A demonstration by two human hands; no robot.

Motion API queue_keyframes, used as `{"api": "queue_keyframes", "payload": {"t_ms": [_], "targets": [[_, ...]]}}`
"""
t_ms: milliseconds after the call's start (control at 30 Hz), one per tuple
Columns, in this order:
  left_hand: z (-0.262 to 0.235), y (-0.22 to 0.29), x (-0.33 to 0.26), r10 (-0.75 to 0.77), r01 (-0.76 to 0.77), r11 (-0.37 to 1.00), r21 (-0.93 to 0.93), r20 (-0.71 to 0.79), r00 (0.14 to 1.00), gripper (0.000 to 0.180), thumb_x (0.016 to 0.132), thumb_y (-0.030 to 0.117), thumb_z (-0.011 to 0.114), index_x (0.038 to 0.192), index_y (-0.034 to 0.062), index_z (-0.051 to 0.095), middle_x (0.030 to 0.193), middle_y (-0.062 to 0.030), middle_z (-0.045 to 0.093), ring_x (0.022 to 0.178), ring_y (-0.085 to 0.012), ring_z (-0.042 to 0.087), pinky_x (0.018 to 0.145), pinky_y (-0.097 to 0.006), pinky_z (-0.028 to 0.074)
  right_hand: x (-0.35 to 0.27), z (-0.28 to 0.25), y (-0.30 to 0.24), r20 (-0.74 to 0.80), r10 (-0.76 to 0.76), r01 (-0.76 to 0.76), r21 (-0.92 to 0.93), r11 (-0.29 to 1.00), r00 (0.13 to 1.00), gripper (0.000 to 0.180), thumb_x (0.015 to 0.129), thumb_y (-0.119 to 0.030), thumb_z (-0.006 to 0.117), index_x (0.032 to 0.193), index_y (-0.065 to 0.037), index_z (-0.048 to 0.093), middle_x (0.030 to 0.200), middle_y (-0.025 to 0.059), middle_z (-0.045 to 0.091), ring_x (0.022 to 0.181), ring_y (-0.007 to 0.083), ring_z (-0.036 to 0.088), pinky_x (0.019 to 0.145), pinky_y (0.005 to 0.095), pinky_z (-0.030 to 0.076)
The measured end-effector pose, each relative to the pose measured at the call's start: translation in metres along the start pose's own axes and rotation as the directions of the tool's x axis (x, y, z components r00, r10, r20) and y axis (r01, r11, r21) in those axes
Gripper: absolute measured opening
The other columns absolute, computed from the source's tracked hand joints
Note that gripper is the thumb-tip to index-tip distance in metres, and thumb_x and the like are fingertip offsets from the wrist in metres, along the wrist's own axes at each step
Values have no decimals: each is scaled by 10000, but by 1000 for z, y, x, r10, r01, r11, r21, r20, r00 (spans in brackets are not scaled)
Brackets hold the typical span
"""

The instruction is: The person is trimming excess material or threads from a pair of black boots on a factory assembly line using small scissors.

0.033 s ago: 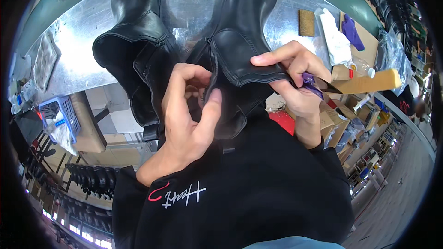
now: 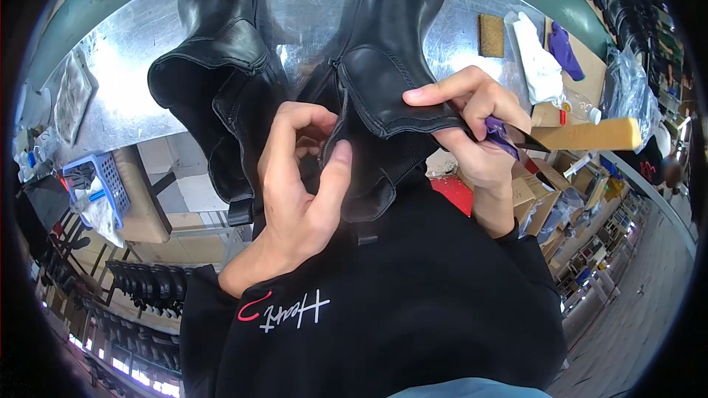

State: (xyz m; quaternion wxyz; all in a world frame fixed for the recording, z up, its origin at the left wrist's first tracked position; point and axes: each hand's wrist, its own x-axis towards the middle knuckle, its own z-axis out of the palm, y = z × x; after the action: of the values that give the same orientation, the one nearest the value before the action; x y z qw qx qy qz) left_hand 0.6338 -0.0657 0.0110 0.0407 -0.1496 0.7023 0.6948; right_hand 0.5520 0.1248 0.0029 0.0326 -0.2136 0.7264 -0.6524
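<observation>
A black leather ankle boot (image 2: 402, 18) lies on the metal table with its toe away from me and its shaft folded open. My left hand (image 2: 299, 191) pinches the boot's zipped edge between thumb and fingers; the other fingertips are partly hidden behind it. With index finger on top and thumb beneath, my right hand (image 2: 483, 121) grips the shaft's rim. That same hand also keeps hold of a tool with a pale yellow block-like end (image 2: 597, 135), a dark flat part and purple wrapping. Another black boot (image 2: 214, 11) lies beside the first, its shaft gaping towards me.
On the metal table (image 2: 133, 81) are a brown sanding-type block (image 2: 491, 35), a white cloth (image 2: 534, 59), a purple cloth (image 2: 566, 51) and a clear bottle (image 2: 581, 107). A blue basket (image 2: 110, 184) hangs at left. Cardboard boxes (image 2: 542, 195) stand at right; racked boots (image 2: 147, 287) at lower left.
The boot's zipped edge and my left thumb have shifted very slightly. Both hands keep the same grip.
</observation>
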Motion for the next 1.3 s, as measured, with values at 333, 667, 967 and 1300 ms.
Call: {"api": "queue_keyframes", "payload": {"t_ms": [333, 667, 967, 1300], "targets": [[1, -7, 7, 56, -57, 997, -51, -20, 998, 98, 911, -12, 573, 983, -74, 592, 962, -113, 583, 816, -141, 546, 732, -235, 427, -25, -11, -9, -13, -37, 35, -155, 987, 999, 456, 645, 138, 734, 624, -90, 340, 970, 236, 709, 545, 63, 444, 487, 206, 338], [6, -7, 29, -163, 141, 853, -503, -1, 987, 212, 983, 81, 524, 1132, -55, 593, 1059, -77, 651, 973, -84, 586, 901, -220, 434, -17, -10, -10, 7, 0, 2, -169, 986, 1000, 465, 654, 90, 788, 604, -77, 357, 981, 240, 686, 532, 41, 388, 500, 198, 316], [0, -12, 42, -231, 165, 860, -482, -80, 970, 196, 967, 97, 542, 1074, -59, 595, 1004, -74, 653, 934, -89, 587, 879, -212, 422, 33, -32, 8, 127, 238, -248, 73, 966, 963, 507, 881, -486, 634, 927, 16, 587, 944, 72, 612, 682, 21, 471, 559, 200, 305], [1, -10, 42, -269, 178, 841, -511, -107, 957, 154, 936, 86, 604, 1040, -28, 604, 977, -48, 624, 902, -73, 555, 837, -204, 408, 93, 12, 51, 280, 29, -131, 352, 927, 960, 221, 920, -213, 664, 811, -22, 635, 712, -30, 600, 636, 26, 468, 602, 184, 353]]}}
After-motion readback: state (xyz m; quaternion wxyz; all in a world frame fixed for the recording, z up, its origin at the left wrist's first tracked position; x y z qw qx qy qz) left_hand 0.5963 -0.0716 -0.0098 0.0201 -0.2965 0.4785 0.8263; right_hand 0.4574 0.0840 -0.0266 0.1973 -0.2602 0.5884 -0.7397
